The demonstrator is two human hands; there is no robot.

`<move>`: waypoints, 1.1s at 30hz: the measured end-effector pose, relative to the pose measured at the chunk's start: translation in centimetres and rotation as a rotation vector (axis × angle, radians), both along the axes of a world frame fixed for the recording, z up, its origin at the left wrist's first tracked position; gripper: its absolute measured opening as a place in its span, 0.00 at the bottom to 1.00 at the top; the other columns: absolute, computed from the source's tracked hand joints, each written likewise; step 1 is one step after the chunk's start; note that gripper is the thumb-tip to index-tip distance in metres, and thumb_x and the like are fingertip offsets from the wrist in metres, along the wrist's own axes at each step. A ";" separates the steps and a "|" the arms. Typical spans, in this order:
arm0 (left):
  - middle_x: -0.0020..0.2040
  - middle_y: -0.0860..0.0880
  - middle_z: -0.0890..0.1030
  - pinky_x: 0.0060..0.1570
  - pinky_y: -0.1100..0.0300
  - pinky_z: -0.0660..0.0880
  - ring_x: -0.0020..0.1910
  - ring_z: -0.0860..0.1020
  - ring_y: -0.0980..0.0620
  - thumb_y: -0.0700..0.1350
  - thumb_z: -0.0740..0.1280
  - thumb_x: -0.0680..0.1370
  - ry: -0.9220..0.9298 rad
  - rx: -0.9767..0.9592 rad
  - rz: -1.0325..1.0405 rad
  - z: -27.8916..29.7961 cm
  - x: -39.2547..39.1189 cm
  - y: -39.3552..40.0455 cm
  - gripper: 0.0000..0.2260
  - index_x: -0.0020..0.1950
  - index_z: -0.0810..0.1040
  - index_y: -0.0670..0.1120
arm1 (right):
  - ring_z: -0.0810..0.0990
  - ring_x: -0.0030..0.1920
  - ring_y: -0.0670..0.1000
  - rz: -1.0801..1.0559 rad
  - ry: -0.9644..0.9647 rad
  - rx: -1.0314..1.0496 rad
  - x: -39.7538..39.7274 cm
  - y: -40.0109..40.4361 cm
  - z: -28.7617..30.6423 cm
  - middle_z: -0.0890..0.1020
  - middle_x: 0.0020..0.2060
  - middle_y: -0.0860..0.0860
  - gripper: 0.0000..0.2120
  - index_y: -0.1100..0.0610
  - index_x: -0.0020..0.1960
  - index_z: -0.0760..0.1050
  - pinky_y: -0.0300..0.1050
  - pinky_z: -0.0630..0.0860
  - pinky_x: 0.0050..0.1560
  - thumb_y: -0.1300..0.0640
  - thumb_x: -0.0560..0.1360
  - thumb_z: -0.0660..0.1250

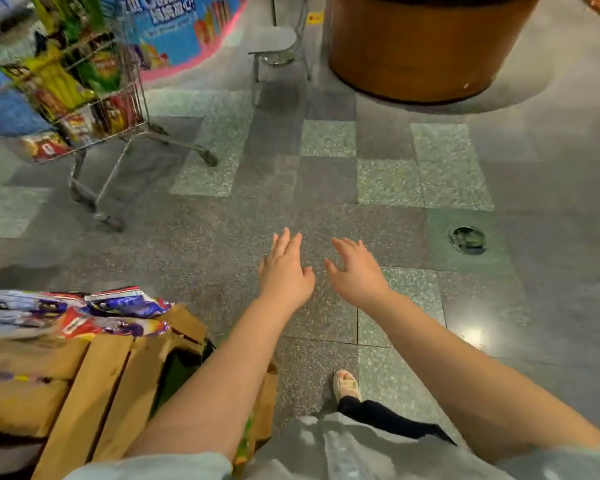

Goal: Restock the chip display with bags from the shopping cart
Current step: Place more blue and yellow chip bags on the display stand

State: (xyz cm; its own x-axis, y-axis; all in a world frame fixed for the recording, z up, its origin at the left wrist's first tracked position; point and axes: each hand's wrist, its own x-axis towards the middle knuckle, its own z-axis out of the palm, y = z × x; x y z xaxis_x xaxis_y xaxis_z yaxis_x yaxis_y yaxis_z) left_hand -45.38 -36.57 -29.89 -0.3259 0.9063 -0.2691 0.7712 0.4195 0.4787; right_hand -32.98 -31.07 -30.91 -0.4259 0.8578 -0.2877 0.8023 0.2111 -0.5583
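above speckled stone tiles, both hands (321, 271) spread flat, empty, near wire cart (94, 98).

Both hands (286, 271) (355, 271) outstretched, fingers straight, empty

Looking out from head height, tilting forward and steeply down onto the tiled floor (326, 188). Taking in a wide, bowed field, edges curving. Catching both bare forearms reaching out from the bottom edge, the left hand (284, 271) and right hand (355, 271) landing near centre, close to the lens. Keeping the shopping cart (84, 109) far off at upper left, the wooden crate display (94, 382) hard against the lower left. Working from one view only.
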 end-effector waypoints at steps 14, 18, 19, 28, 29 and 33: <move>0.79 0.51 0.48 0.74 0.44 0.52 0.78 0.45 0.51 0.48 0.62 0.81 0.057 0.116 0.444 2.3 -23.4 23.0 0.28 0.78 0.54 0.48 | 0.53 0.76 0.57 0.459 0.077 0.004 -26.3 26.8 1.9 0.60 0.75 0.56 0.28 0.57 0.76 0.56 0.54 0.50 0.75 0.47 0.81 0.56; 0.79 0.51 0.49 0.74 0.44 0.54 0.78 0.47 0.51 0.49 0.61 0.80 0.106 0.147 0.505 3.7 -30.9 30.3 0.28 0.78 0.55 0.49 | 0.52 0.77 0.56 0.520 0.092 0.042 -33.8 34.3 4.0 0.59 0.76 0.56 0.27 0.57 0.76 0.56 0.53 0.49 0.76 0.48 0.81 0.55; 0.79 0.51 0.49 0.74 0.45 0.54 0.78 0.47 0.51 0.49 0.61 0.80 0.116 0.150 0.508 4.1 -32.4 32.0 0.28 0.78 0.55 0.49 | 0.52 0.76 0.56 0.523 0.104 0.048 -35.5 36.1 4.6 0.59 0.76 0.56 0.27 0.58 0.76 0.56 0.51 0.49 0.76 0.48 0.81 0.56; 0.79 0.51 0.48 0.74 0.45 0.55 0.78 0.47 0.50 0.47 0.63 0.80 0.106 0.092 0.649 2.7 -46.1 45.4 0.29 0.78 0.55 0.49 | 0.56 0.75 0.56 0.616 0.133 -0.011 -51.6 50.8 3.3 0.61 0.75 0.56 0.27 0.56 0.76 0.56 0.53 0.53 0.74 0.49 0.81 0.56; 0.79 0.50 0.48 0.73 0.44 0.56 0.78 0.47 0.50 0.46 0.63 0.80 0.111 0.083 0.666 2.8 -47.6 46.5 0.29 0.78 0.55 0.49 | 0.56 0.75 0.57 0.632 0.127 -0.017 -53.5 52.2 3.4 0.61 0.75 0.57 0.27 0.56 0.76 0.56 0.53 0.54 0.74 0.49 0.81 0.56; 0.79 0.50 0.48 0.73 0.44 0.56 0.78 0.47 0.50 0.47 0.63 0.79 0.109 0.056 0.737 3.7 -54.0 49.6 0.30 0.78 0.54 0.48 | 0.59 0.74 0.57 0.762 0.116 -0.012 -61.7 56.0 4.6 0.62 0.74 0.57 0.26 0.56 0.76 0.57 0.52 0.55 0.73 0.50 0.81 0.56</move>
State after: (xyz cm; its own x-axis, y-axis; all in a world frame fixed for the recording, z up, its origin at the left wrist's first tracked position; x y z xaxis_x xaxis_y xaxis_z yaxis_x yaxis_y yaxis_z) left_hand -99.36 12.99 -26.23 -0.8763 0.4543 -0.1606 0.3442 0.8233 0.4513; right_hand -94.71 24.96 -26.30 -0.9260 0.3122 -0.2122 0.3734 0.6756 -0.6357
